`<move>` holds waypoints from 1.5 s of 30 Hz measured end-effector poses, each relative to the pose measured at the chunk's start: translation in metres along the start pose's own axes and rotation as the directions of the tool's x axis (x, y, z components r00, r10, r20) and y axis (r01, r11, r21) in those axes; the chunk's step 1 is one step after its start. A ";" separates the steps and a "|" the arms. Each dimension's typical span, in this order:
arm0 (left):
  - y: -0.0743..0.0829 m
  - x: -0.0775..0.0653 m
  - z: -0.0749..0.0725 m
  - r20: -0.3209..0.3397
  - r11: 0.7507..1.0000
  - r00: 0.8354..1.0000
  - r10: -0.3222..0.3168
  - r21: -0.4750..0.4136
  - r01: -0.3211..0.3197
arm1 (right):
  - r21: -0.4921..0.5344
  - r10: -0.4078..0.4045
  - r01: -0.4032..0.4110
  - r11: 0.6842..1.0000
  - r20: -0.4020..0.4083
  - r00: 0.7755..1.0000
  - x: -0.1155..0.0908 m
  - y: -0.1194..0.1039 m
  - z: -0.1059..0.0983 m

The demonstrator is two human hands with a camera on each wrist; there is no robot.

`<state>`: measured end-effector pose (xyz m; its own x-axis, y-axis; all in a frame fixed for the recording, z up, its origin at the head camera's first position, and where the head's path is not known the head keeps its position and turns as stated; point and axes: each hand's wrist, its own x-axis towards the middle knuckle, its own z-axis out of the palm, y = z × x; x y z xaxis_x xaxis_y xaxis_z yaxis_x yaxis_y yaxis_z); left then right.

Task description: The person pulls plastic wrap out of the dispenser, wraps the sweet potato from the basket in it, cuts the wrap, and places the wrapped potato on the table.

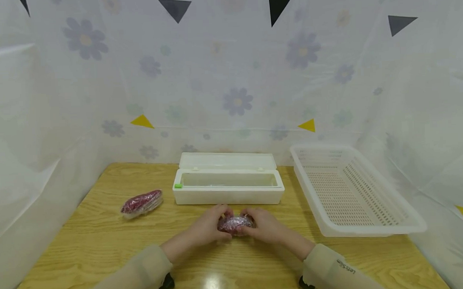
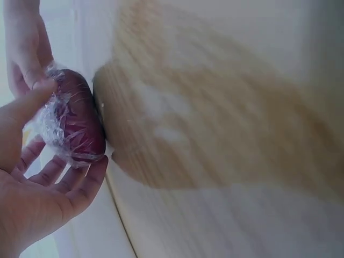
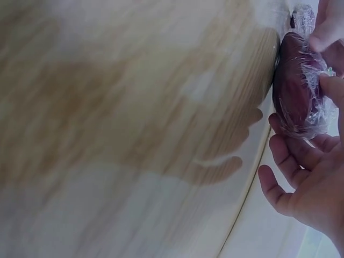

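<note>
A purple-red sweet potato wrapped in crinkled cling film lies on the table in front of the white box. My left hand holds its left end, thumb on the near side and fingers curled round the far side. The right hand grips the other end in the same way. In the left wrist view, loose film bunches on the sweet potato beside the thumb. From the right wrist, the wrapped sweet potato shows between thumb and curled fingers, its underside at the tabletop.
Behind the hands stands a long white cling film dispenser box, lid raised, with a green slider at its left. Another wrapped sweet potato lies on the wooden table to the left. A white perforated basket sits at right.
</note>
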<state>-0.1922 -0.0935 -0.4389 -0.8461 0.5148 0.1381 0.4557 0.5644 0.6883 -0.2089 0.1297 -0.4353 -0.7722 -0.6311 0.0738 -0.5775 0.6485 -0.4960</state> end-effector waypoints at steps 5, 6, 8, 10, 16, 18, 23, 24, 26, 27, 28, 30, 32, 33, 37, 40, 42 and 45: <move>-0.003 0.002 -0.002 0.018 0.996 1.000 0.000 -0.085 0.001 | 0.063 -0.020 0.020 0.998 0.000 1.000 -0.002 0.003 0.001; -0.003 0.002 -0.002 0.025 0.995 1.000 0.001 -0.096 0.002 | 0.077 -0.025 0.025 0.997 0.000 1.000 -0.002 0.004 0.001; -0.002 0.003 -0.003 0.038 0.995 0.999 -0.005 -0.101 0.009 | 0.115 -0.039 0.038 0.993 0.002 0.999 -0.003 0.006 0.001; 0.000 0.003 -0.004 0.053 0.995 0.999 -0.009 -0.102 0.014 | 0.159 -0.046 0.044 0.986 0.008 0.999 -0.005 0.008 0.001; 0.003 0.002 -0.006 0.070 0.994 0.998 0.000 -0.108 0.008 | 0.260 -0.029 0.018 0.966 0.041 0.999 -0.008 0.010 -0.002; 0.004 0.002 -0.007 0.076 0.994 0.997 0.001 -0.105 0.007 | 0.266 -0.022 0.008 0.964 0.048 0.999 -0.008 0.011 -0.002; 0.006 0.004 -0.010 0.122 0.999 0.992 -0.011 -0.043 0.016 | 0.287 -0.024 0.009 0.958 0.050 0.998 -0.007 0.014 -0.001; 0.007 0.004 -0.011 0.134 0.999 0.991 -0.014 -0.032 0.018 | 0.290 -0.031 0.015 0.957 0.051 0.998 -0.007 0.015 0.000; 0.007 0.004 -0.012 0.156 1.000 0.988 -0.015 -0.017 0.018 | 0.294 -0.054 0.035 0.955 0.056 0.997 -0.008 0.017 -0.001; 0.006 0.004 -0.012 0.167 1.000 0.986 -0.017 -0.023 0.021 | 0.291 -0.070 0.050 0.955 0.059 0.996 -0.009 0.019 -0.001; 0.005 0.004 -0.013 0.177 0.999 0.984 -0.022 -0.031 0.028 | 0.289 -0.082 0.059 0.956 0.066 0.994 -0.009 0.020 -0.002; 0.003 0.004 -0.014 0.193 0.997 0.981 -0.029 -0.061 0.042 | 0.285 -0.112 0.086 0.955 0.077 0.991 -0.011 0.021 -0.004; 0.001 0.003 -0.017 0.208 0.995 0.978 -0.034 -0.087 0.053 | 0.290 -0.136 0.105 0.951 0.089 0.987 -0.014 0.021 -0.008; 0.000 0.003 -0.018 0.215 0.993 0.976 -0.032 -0.101 0.054 | 0.295 -0.142 0.109 0.949 0.095 0.985 -0.015 0.021 -0.009; 0.001 0.002 -0.024 0.239 0.991 0.971 -0.006 -0.125 0.037 | 0.302 -0.166 0.130 0.944 0.097 0.981 -0.018 0.019 -0.014; 0.002 0.000 -0.026 0.252 0.992 0.968 0.016 -0.123 0.016 | 0.280 -0.181 0.151 0.948 0.084 0.980 -0.018 0.016 -0.015; 0.003 -0.001 -0.028 0.257 0.991 0.966 0.023 -0.130 0.011 | 0.270 -0.190 0.163 0.949 0.078 0.979 -0.018 0.014 -0.016; 0.002 -0.004 -0.031 0.256 0.990 0.966 0.021 -0.142 0.017 | 0.258 -0.208 0.185 0.948 0.066 0.976 -0.019 0.009 -0.018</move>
<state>-0.1962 -0.1142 -0.4156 -0.7375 0.6745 -0.0350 0.3977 0.4756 0.7846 -0.2042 0.1554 -0.4262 -0.6157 -0.7791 0.1178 -0.6220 0.3887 -0.6797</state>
